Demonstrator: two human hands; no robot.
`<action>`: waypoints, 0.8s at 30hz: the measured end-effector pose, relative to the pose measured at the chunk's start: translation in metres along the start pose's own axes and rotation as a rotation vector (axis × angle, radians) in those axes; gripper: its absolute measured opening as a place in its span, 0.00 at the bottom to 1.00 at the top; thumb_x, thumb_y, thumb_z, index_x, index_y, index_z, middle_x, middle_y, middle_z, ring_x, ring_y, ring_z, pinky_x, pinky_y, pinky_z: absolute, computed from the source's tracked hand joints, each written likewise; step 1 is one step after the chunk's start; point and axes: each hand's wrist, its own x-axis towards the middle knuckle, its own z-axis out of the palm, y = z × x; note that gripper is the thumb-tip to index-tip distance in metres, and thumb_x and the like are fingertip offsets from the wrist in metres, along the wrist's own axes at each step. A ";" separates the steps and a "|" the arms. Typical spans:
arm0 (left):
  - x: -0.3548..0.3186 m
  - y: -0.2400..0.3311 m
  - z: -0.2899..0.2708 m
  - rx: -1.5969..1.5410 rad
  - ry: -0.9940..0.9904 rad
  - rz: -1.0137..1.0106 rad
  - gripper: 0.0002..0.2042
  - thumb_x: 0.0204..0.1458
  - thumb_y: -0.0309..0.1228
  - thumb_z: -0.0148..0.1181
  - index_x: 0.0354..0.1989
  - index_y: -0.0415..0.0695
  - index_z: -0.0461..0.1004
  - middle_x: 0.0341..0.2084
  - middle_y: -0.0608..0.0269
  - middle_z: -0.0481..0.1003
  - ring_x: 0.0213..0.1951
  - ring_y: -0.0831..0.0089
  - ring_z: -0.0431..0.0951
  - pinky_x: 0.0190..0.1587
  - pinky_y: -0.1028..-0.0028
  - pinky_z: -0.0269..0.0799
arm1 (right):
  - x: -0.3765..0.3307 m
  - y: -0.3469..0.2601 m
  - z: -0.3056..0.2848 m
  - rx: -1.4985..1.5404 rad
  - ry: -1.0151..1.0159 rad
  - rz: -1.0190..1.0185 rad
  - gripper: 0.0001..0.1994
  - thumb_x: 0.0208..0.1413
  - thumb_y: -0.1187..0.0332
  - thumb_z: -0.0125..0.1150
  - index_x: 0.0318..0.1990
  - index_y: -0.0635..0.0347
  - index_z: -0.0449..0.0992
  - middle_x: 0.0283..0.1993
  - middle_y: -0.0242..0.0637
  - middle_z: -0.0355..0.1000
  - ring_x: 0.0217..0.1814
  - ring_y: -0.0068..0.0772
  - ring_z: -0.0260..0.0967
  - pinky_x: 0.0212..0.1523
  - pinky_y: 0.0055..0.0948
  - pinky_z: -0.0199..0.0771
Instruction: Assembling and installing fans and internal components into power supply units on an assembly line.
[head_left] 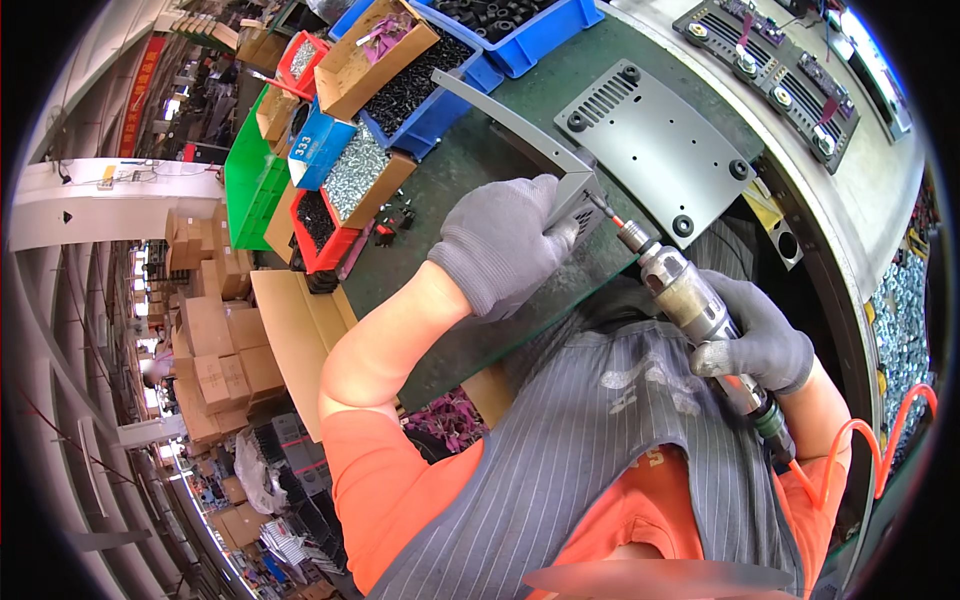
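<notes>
My left hand (pixel 505 240), in a grey work glove, is closed round a grey bent sheet-metal panel (pixel 520 125). The panel has a long narrow flange and a slotted end face. My right hand (pixel 755 335), gloved alike, wraps round an air screwdriver (pixel 690 295) with an orange hose (pixel 860 430) at its rear. The driver's bit points at the slotted end of the panel, close beside my left thumb; I cannot tell whether it touches. Just beyond lies a flat grey metal plate (pixel 660 150) with slots and round black feet at its corners.
Blue bins (pixel 510 45) of black parts stand at the far left. Nearer are a cardboard tray of silver screws (pixel 355 170), a red bin (pixel 320 235) and a green crate (pixel 258 170). At the far right, a pale belt (pixel 760 130) carries metal panels with circuit boards (pixel 825 100).
</notes>
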 end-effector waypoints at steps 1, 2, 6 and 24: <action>0.000 0.000 -0.001 0.010 -0.006 -0.009 0.16 0.55 0.41 0.58 0.38 0.38 0.71 0.33 0.43 0.77 0.38 0.46 0.79 0.42 0.53 0.74 | 0.000 -0.002 0.000 -0.012 0.003 0.005 0.37 0.39 0.60 0.77 0.57 0.68 0.69 0.42 0.32 0.71 0.44 0.23 0.67 0.48 0.26 0.69; 0.000 0.000 -0.001 0.012 -0.014 -0.020 0.16 0.55 0.41 0.58 0.38 0.38 0.71 0.33 0.43 0.77 0.38 0.46 0.79 0.42 0.53 0.74 | 0.001 -0.004 0.001 -0.042 0.000 0.003 0.37 0.39 0.60 0.77 0.57 0.68 0.69 0.42 0.33 0.71 0.44 0.23 0.67 0.48 0.26 0.69; 0.001 0.001 -0.004 0.013 -0.031 -0.041 0.16 0.56 0.41 0.57 0.38 0.38 0.71 0.34 0.43 0.77 0.39 0.47 0.79 0.43 0.54 0.74 | 0.005 -0.009 0.000 -0.042 -0.016 0.037 0.39 0.38 0.58 0.77 0.58 0.68 0.69 0.42 0.33 0.71 0.44 0.23 0.67 0.48 0.26 0.69; 0.000 -0.004 0.000 0.023 0.002 -0.022 0.18 0.56 0.44 0.58 0.37 0.39 0.70 0.31 0.44 0.77 0.37 0.46 0.79 0.41 0.53 0.74 | 0.007 -0.013 0.000 -0.029 -0.022 -0.002 0.40 0.41 0.56 0.77 0.59 0.70 0.68 0.44 0.32 0.70 0.45 0.24 0.66 0.48 0.26 0.68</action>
